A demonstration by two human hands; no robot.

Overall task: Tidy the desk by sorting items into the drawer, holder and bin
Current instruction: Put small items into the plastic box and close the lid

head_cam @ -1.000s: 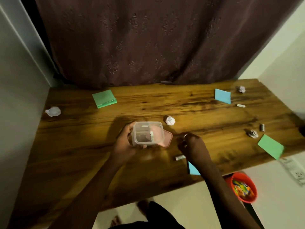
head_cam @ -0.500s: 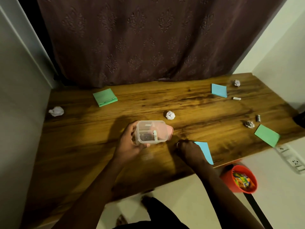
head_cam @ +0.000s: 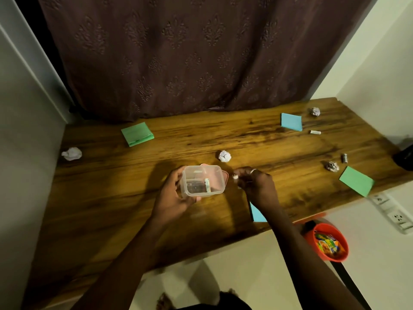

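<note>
I see the left hand (head_cam: 172,198) curled round the clear box (head_cam: 202,182). The right hand (head_cam: 257,186) pinches a little battery (head_cam: 235,176) at 3 o'clock, just beside the box.

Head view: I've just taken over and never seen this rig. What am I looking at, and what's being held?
No machine here: a person works bare-handed, filmed by one camera on their head, looking down. The left hand holds a clear plastic box. The right hand pinches a small pale cylinder beside it. On the wooden desk lie crumpled white paper balls, green paper notes, blue paper notes, and more small cylinders. An orange bin stands below the desk's edge.
</note>
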